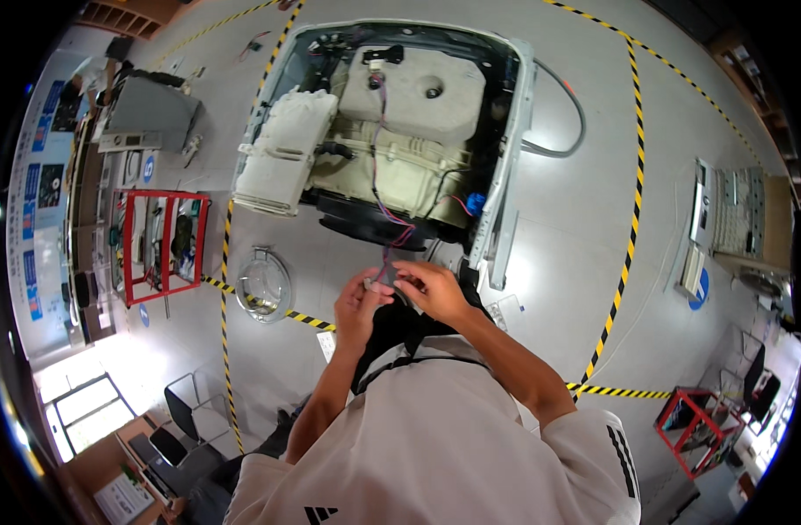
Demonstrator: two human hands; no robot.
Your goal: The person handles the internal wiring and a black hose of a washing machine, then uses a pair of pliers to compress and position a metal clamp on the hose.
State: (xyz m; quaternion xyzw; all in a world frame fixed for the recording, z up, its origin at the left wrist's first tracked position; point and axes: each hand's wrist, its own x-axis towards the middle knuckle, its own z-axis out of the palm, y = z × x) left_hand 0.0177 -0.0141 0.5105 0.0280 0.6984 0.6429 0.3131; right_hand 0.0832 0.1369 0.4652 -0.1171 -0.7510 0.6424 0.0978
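The opened washing machine is found at twelve o'clock from the hands, its insides exposed. Were it to be knocked, the white box, seen tilted at the machine's nine o'clock side, could be dislodged, as no fastening can be made out. The wires are led over the black ring at the machine's six o'clock edge; if pulled hard, they could be strained at their upper end, or their covering could be chafed on that ring. If the grip is loosened, the free end could be dropped.

The wires are noted as slim, purple and red, loosely bunched, and run down the machine's middle to the hands at six o'clock. By the left hand, with fingers bent, the wire end is pinched at the fingertips. The right hand is held half curled at three o'clock from it; whether anything is gripped there cannot be told. A small pale plug is partly hidden by fingers.
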